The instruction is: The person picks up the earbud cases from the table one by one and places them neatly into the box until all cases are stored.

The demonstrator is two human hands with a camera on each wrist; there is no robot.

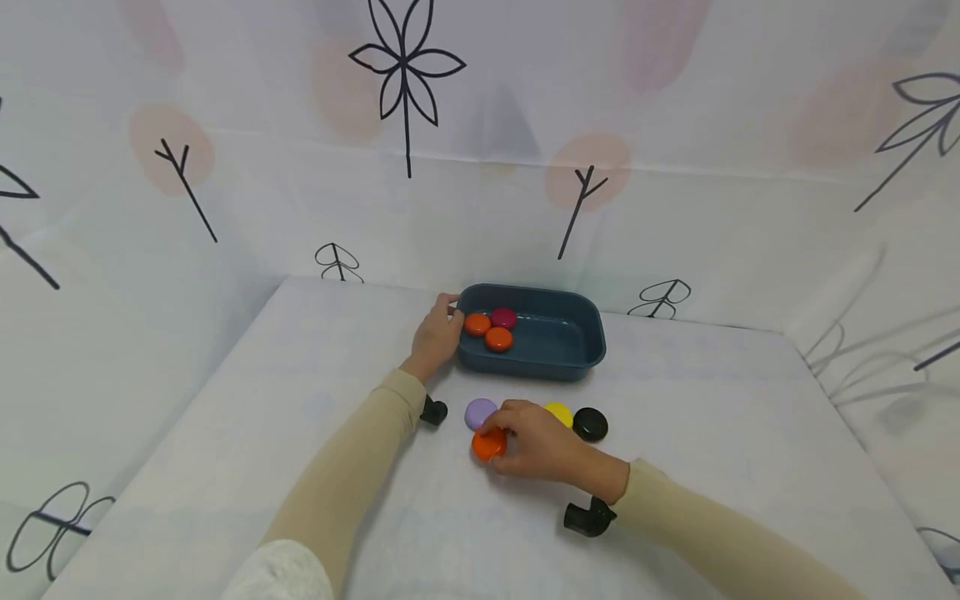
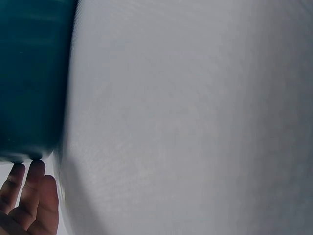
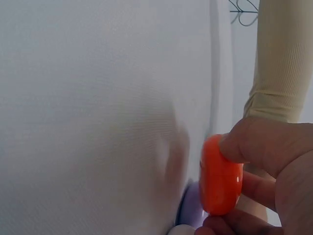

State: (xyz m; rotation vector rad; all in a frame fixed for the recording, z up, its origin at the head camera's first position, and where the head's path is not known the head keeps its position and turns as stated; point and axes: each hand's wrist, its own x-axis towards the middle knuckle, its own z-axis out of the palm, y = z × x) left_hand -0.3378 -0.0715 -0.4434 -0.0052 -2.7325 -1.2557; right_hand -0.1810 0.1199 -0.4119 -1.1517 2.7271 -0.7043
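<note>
My right hand (image 1: 542,442) pinches a glossy, rounded orange disc (image 1: 489,445) between thumb and fingers, just over the white table. In the right wrist view the orange disc (image 3: 220,175) stands edge-on, the thumb on one side and fingertips opposite. Close behind it lies a lilac disc (image 1: 480,413). A yellow disc (image 1: 558,413), partly covered by the right hand, and a black disc (image 1: 590,424) sit beyond the knuckles. My left hand (image 1: 438,337) is at the left end of a dark teal tray (image 1: 558,367), its nearly straight fingertips against the wall in the left wrist view.
Inside the tray, at its left end, are two orange discs (image 1: 498,339) and a crimson disc (image 1: 503,318). A patterned cloth backdrop (image 1: 480,208) rises behind the table (image 1: 712,400) and along its sides. Black wrist-camera mounts (image 1: 588,518) hang below both sleeves.
</note>
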